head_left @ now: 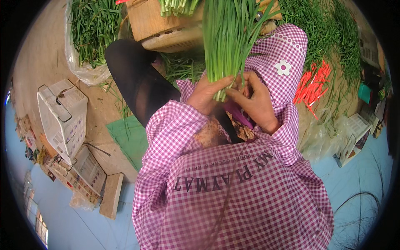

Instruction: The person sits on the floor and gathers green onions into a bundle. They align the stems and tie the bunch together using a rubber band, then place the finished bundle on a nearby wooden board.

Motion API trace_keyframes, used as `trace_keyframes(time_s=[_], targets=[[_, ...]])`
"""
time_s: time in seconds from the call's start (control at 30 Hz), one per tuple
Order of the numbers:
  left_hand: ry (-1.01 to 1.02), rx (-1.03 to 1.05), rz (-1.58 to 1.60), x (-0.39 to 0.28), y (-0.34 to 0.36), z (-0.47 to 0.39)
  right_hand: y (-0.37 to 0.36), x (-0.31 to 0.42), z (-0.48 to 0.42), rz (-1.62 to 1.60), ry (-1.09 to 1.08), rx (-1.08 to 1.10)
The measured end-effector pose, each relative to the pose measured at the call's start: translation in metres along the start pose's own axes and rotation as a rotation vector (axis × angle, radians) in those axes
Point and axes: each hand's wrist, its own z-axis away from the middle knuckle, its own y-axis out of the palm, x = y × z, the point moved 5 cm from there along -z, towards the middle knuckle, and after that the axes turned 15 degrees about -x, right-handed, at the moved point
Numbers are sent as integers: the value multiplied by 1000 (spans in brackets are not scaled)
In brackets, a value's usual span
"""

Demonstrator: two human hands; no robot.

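A bunch of long green leaves, seemingly garlic chives (226, 47), stands upright above my lap with its pale cut ends towards me. My left hand (207, 93) is closed around the bunch near those ends, thumb across the front. Close on the right, my right hand (254, 100) has its thumb and fingertips together at the lower edge of the bunch, by a bent leaf; whether they pinch a stem cannot be told. Another bunch with pale ends (178, 7) lies on a wooden board (150, 22) ahead of me. Red ties (312, 84) lie heaped to the right.
Loose green leaves (322, 31) spread at the upper right. A clear plastic bag (87, 75) of leaves stands at the upper left. Under the board is a plastic crate (175, 39). White plastic baskets (65, 115) and a green sheet (128, 137) are on the left; clear plastic (325, 134) lies right.
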Motion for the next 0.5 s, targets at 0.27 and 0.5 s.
trace_keyframes(time_s=[0.27, 0.5], targets=[[-61, 2, 26, 1, 3, 3, -1, 27, 12, 302, -400, -118], [33, 62, -2, 1, 6, 1, -4, 30, 10, 274, -498, -123]])
